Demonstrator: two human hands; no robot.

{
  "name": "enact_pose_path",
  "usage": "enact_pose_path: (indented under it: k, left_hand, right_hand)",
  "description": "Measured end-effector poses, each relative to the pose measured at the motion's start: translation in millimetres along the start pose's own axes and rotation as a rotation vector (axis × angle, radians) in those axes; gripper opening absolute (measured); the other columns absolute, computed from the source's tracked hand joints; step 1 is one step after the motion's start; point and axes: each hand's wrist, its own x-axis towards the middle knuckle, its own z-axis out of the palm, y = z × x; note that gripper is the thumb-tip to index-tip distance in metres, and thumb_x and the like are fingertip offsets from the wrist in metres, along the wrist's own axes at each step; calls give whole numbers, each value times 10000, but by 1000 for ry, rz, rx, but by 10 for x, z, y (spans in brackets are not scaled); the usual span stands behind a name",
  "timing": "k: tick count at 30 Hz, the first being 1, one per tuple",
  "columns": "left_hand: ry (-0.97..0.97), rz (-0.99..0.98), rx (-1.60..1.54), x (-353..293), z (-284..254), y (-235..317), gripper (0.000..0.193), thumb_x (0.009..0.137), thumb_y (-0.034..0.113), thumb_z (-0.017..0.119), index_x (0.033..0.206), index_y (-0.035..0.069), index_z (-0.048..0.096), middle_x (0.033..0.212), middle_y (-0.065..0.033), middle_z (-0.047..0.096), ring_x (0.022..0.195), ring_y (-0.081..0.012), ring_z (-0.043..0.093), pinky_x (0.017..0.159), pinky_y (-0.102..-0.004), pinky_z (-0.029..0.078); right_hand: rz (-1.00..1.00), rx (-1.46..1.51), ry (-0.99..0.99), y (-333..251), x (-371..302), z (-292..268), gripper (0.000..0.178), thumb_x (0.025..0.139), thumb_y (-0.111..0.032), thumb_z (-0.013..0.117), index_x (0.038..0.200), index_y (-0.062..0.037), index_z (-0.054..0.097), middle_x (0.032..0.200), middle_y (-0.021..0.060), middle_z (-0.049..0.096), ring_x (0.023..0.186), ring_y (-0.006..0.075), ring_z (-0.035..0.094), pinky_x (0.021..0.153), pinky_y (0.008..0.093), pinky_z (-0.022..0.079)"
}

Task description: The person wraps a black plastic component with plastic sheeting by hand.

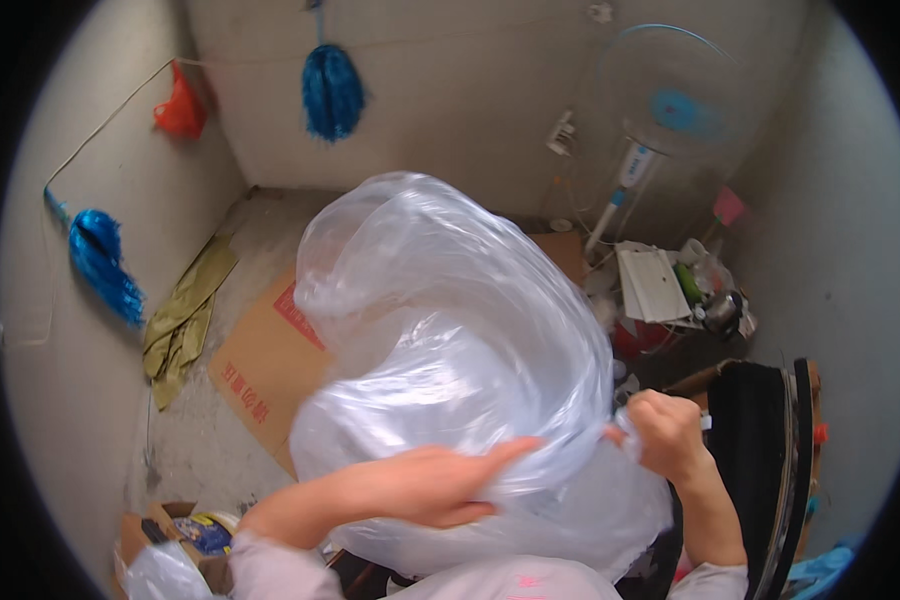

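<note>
A large, clear plastic bag [440, 360], puffed up and wrinkled, fills the middle of the view and spreads over my lap. My right hand [665, 430] is closed in a fist around a gathered, twisted end of it, at the bag's right side. My left hand [445, 485] lies against the near side of the bag, index finger stretched out and the lower digit apart from it. Some of its fingers are hidden by the plastic, and the hand is slightly blurred.
Brown cardboard [260, 380] lies on the floor under the bag. A standing fan [675, 110] and a cluttered small table [655, 285] are at the back right. A black-padded chair [750, 440] stands close on my right, an open carton [205, 540] at near left.
</note>
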Motion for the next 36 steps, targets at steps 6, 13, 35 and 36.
enact_pose_path:
  k: [6, 13, 35, 36]
  left_hand:
    - [1170, -91, 301, -1919, 132, 452, 275, 769, 313, 585, 857, 55, 619, 808, -50, 618, 632, -90, 566, 543, -259, 460]
    - [1907, -135, 130, -2582, -95, 63, 394, 873, 285, 522, 1177, 48, 443, 1076, -104, 516, 925, -194, 548, 819, -303, 447]
    - [1215, -1017, 1001, -3741, -774, -2105, 321, 795, 186, 537, 1069, 22, 572, 838, -152, 627, 767, -298, 609, 671, -394, 487]
    - [982, -935, 1169, -3564, -429, -2489, 321, 719, 51, 537, 1026, 89, 620, 761, -155, 616, 721, -306, 607, 609, -385, 472]
  right_hand:
    - [-219, 83, 63, -56, 220, 597, 530, 662, -4, 560, 1161, -180, 525, 1199, 152, 520, 535, 188, 570, 456, 295, 455]
    - [336, 119, 49, 587, 972, 1281, 226, 676, 0, 548, 878, -101, 565, 833, 112, 625, 794, 318, 603, 647, 375, 481]
    - [514, 1694, 176, 1556, 1609, 1208, 523, 840, -291, 476, 1270, -9, 382, 1195, 191, 496, 1084, 268, 509, 916, 403, 416]
    - [957, 1155, -61, 1974, 1326, 1811, 441, 818, -200, 494, 1210, -1, 470, 1129, 156, 556, 1054, 262, 533, 866, 379, 424]
